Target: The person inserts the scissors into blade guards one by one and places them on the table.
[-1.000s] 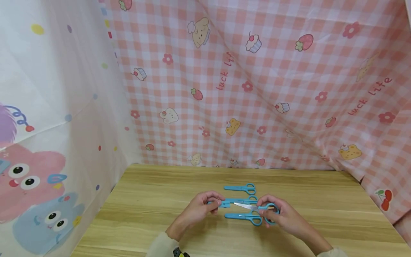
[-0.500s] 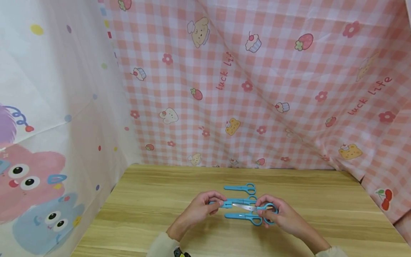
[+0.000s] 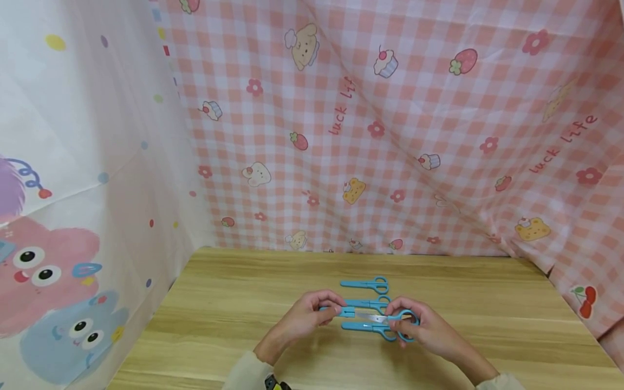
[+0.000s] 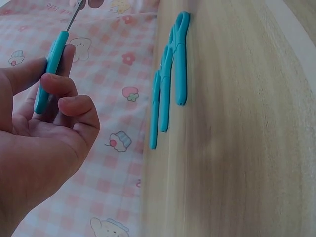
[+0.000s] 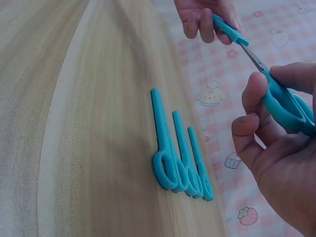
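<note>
My left hand (image 3: 309, 314) pinches a turquoise scissors cover (image 4: 51, 74) between thumb and fingers, above the table. In my right hand (image 3: 424, 322) is a pair of scissors (image 5: 284, 106), held by its turquoise handles with thumb and fingers. The metal blades (image 5: 254, 58) point left, and their tips are hidden inside the cover's mouth; a stretch of bare blade shows between cover and handles. Below the hands lie three more turquoise scissors in covers: a near one (image 3: 363, 327), a middle one (image 3: 363, 304) partly hidden behind the held pair, and a far one (image 3: 365, 284).
The wooden table (image 3: 234, 281) carries the three covered scissors in a row, handles to the right. A pink checked cloth (image 3: 317, 151) hangs behind its far edge. On the left hangs a white cloth (image 3: 127, 179) with cartoon figures.
The right hand has moved the scissors left toward the cover. The blade tips, apart from the cover a second ago, are now inside it, with less blade showing.
</note>
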Available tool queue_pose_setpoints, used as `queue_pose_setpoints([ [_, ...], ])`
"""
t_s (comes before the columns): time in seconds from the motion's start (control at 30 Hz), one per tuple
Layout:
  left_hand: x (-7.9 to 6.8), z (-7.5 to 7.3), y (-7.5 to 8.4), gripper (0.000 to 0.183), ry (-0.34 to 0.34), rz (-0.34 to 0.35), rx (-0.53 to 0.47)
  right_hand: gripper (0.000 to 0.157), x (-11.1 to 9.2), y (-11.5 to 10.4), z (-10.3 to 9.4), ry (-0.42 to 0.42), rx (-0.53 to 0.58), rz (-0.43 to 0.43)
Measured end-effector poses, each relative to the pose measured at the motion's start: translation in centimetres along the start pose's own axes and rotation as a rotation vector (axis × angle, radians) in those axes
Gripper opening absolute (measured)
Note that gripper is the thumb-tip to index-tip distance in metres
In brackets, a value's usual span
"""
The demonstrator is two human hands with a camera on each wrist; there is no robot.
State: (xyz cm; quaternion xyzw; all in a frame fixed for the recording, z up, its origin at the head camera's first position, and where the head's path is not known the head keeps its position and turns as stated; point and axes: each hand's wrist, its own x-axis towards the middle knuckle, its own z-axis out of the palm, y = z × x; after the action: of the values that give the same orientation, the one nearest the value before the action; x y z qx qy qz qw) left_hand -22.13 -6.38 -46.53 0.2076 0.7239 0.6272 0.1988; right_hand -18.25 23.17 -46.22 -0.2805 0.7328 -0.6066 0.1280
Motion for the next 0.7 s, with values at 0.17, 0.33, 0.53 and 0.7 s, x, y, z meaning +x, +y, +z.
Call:
queue_pose_setpoints([
  [0.17, 0.02, -0.02, -0.06, 0.017, -0.019, 0.008, 0.003, 0.016, 0.03, 0.25, 0.04, -0.004, 0.001, 0.007],
  [0.33, -0.06, -0.03, -0.05, 0.018, -0.041, 0.012, -0.004, 0.018, 0.05, 0.19, 0.14, 0.001, 0.0, 0.02],
  [0.53, -0.08, -0.02, -0.1, 0.019, -0.056, 0.021, 0.011, 0.022, 0.12, -0.04, 0.06, 0.014, -0.015, 0.072],
  [0.7, -0.13, 0.06, -0.04, 0.021, -0.044, 0.033, 0.022, 0.023, 0.24, -0.09, -0.04, 0.012, -0.004, 0.091],
])
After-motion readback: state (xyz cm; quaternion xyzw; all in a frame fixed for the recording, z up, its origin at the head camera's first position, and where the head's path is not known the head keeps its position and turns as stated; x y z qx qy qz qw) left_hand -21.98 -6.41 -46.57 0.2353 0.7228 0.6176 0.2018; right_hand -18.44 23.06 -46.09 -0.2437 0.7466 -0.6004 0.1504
